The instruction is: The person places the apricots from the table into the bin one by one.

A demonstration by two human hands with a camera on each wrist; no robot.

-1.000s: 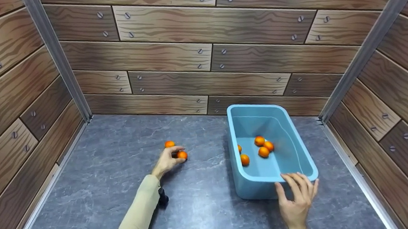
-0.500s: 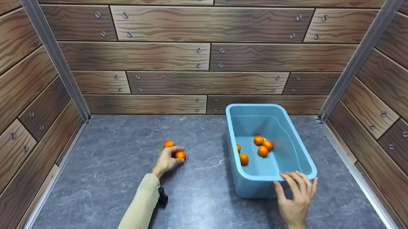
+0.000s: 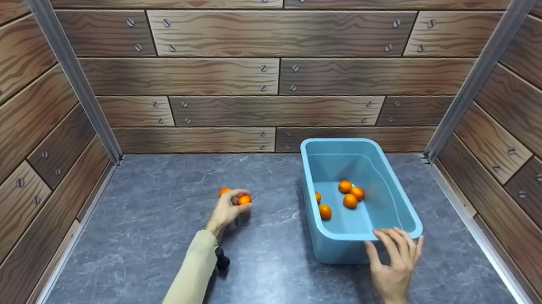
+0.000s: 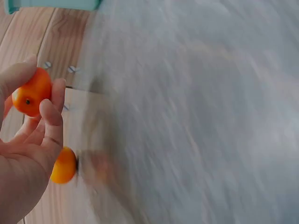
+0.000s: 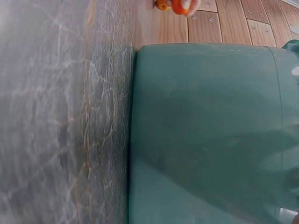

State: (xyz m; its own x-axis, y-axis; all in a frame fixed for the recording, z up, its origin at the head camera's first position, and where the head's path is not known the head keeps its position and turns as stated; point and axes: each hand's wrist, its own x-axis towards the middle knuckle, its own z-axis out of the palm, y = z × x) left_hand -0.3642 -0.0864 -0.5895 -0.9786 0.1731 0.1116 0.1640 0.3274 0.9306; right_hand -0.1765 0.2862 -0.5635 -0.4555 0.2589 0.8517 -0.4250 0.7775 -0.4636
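Observation:
My left hand (image 3: 226, 213) pinches a mandarin (image 3: 244, 199) between thumb and fingertips, raised above the grey floor. The left wrist view shows this mandarin (image 4: 32, 93) with its dark stem spot facing the camera. Just behind the hand lies a second mandarin (image 3: 224, 192), partly covered by the fingers. At the near end of a light blue plastic bin (image 3: 343, 237), my right hand (image 3: 393, 270) rests its spread fingertips on the rim, the thumb against the outer wall. Inside the bin several mandarins (image 3: 350, 201) lie toward the left and middle.
Wood-patterned walls (image 3: 218, 74) stand at the back and both sides, with grey metal strips (image 3: 73, 84) at the corners. The bin stands right of centre, close to the back wall, on a marble-look floor (image 3: 159, 188).
My left hand has lifted the mandarin off the floor and slightly to the right. My right hand stays at the bin's rim; the bin and its mandarins have not moved.

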